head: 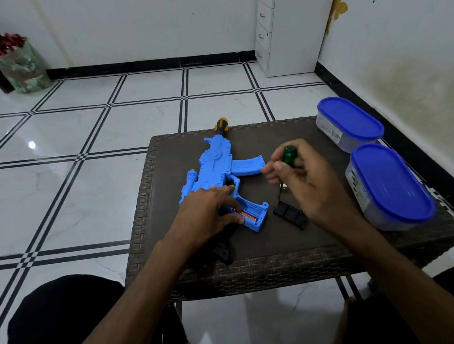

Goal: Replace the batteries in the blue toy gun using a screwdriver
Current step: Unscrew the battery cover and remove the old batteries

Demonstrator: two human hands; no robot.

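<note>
The blue toy gun lies on its side on the dark wicker table, muzzle pointing away from me. Its grip compartment is open and an orange battery shows inside. My left hand rests on the gun's grip, fingers reaching into the open compartment. My right hand grips a green-handled screwdriver, held upright just right of the gun, tip pointing down at the table. The black compartment cover lies on the table below that hand.
Two clear containers with blue lids, the far container and the near container, stand at the table's right side. A black part lies near the front edge. A white drawer unit stands by the back wall.
</note>
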